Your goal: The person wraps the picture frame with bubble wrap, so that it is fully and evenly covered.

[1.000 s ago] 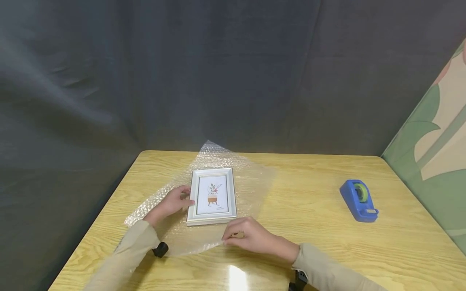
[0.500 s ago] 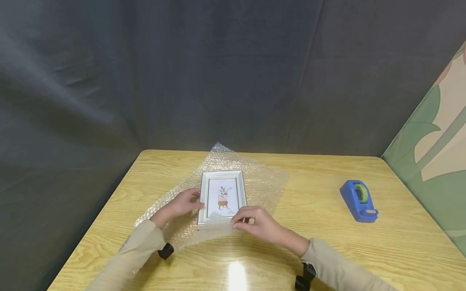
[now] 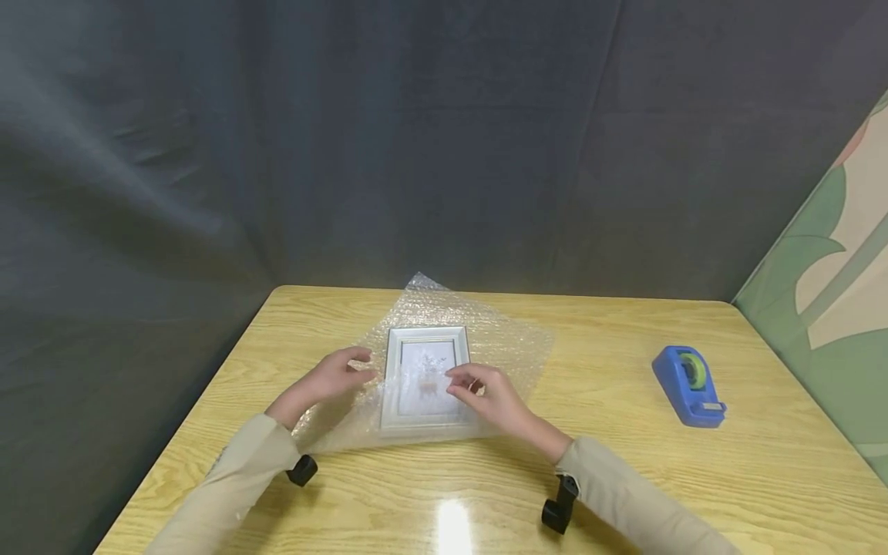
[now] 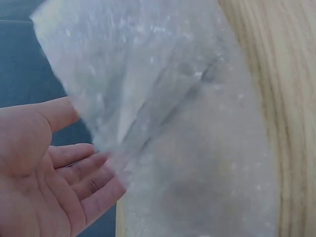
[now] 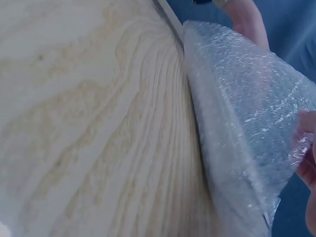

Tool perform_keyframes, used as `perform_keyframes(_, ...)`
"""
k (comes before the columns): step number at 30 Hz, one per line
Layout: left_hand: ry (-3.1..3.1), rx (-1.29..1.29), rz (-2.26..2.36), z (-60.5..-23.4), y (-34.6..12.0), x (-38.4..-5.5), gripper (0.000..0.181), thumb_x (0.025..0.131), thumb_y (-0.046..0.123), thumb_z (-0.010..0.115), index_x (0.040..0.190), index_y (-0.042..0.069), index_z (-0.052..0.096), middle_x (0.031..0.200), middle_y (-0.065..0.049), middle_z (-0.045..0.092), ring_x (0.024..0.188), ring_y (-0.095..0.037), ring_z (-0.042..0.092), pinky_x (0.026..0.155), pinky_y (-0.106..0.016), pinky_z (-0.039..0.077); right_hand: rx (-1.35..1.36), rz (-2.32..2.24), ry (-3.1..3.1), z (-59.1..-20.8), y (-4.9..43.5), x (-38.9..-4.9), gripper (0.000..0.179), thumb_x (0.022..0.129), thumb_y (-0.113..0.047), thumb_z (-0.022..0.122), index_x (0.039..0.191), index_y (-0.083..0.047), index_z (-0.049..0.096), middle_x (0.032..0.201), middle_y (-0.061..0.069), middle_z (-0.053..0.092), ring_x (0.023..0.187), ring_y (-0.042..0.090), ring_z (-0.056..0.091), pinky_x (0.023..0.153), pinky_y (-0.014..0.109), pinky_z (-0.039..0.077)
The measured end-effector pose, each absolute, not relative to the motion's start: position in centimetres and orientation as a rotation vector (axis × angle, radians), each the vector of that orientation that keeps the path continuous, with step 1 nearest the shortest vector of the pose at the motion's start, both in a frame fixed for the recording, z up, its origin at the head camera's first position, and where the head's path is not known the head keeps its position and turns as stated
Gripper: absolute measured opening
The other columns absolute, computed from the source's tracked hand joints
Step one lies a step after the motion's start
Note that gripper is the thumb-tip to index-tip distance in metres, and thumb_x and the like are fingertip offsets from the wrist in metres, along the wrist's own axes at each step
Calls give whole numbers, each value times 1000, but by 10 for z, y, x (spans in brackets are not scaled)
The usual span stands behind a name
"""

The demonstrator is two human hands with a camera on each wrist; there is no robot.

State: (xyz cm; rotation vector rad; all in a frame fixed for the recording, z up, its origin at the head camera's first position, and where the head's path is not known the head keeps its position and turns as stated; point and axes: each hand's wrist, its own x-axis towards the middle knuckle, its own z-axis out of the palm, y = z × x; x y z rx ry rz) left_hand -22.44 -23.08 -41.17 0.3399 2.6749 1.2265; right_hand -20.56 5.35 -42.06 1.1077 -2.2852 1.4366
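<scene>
A white picture frame (image 3: 428,334) with a small plant print lies face up on a sheet of bubble wrap (image 3: 496,327). The sheet's near flap is folded up over the frame, so the print shows hazily through it. My right hand (image 3: 491,393) pinches the flap's edge above the frame's right side; in the right wrist view the wrap (image 5: 247,106) stretches from these fingers (image 5: 306,123). Beside the frame's left edge is my left hand (image 3: 335,378), fingers spread and holding nothing. In the left wrist view its fingertips pass behind the raised wrap (image 4: 192,123).
A blue tape dispenser (image 3: 690,388) with a green-yellow roll stands on the right of the wooden table (image 3: 590,347). A dark curtain (image 3: 444,146) hangs behind the table and along its left. On the right is a wall with a leaf pattern (image 3: 805,270).
My right hand has lifted the near edge of the bubble wrap up and away over the frame. My left hand has let go of the frame's left edge. Frame and wrap have slid right.
</scene>
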Motion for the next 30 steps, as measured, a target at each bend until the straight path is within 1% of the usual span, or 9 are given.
perform_keyframes(5, 2711, 306, 1201, -411, -232, -226, 52, 91, 21, 55, 131, -8, 40, 127, -26, 47, 102, -36, 54, 78, -37, 51, 1022, 1401, -2269, -452, 50, -232, 21, 80, -2, 66, 99, 7, 63, 77, 8, 64, 66, 17, 58, 57, 22, 51)
perform_keyframes(12, 2720, 244, 1238, -416, -226, -228, 50, 91, 22, 55, 130, -6, 41, 127, -23, 47, 106, -36, 52, 82, -40, 50, 941, 1346, -2259, -466, 45, -242, 23, 78, -3, 66, 99, 7, 63, 74, 3, 61, 63, 6, 53, 54, 18, 49)
perform_keyframes(18, 2693, 260, 1267, -427, -217, -228, 56, 89, 24, 57, 131, -7, 39, 129, -26, 44, 109, -40, 51, 88, -44, 47, 874, 1346, -2358, -477, 44, -246, 25, 76, -1, 67, 99, 8, 63, 73, 3, 59, 59, 7, 50, 51, 19, 48)
perform_keyframes(24, 2670, 154, 1281, -436, -205, -228, 72, 82, 30, 66, 136, -4, 33, 133, -24, 42, 116, -39, 46, 94, -47, 42, 795, 1212, -2479, -481, 41, -246, 22, 74, -2, 70, 95, 3, 66, 73, 0, 57, 63, 7, 48, 55, 17, 46)
perform_keyframes(27, 2681, 133, 1278, -440, -201, -229, 76, 78, 28, 70, 137, -3, 33, 133, -24, 43, 117, -38, 46, 96, -47, 40, 776, 1126, -2507, -478, 39, -243, 24, 73, -3, 70, 96, 3, 66, 75, 1, 57, 65, 8, 49, 58, 19, 47)
perform_keyframes(30, 2709, 156, 1272, -445, -197, -231, 74, 75, 23, 73, 136, -1, 37, 130, -21, 48, 117, -38, 46, 97, -47, 39, 758, 1092, -2511, -476, 38, -241, 30, 71, -4, 71, 99, 4, 64, 79, 4, 58, 67, 10, 49, 59, 21, 48)
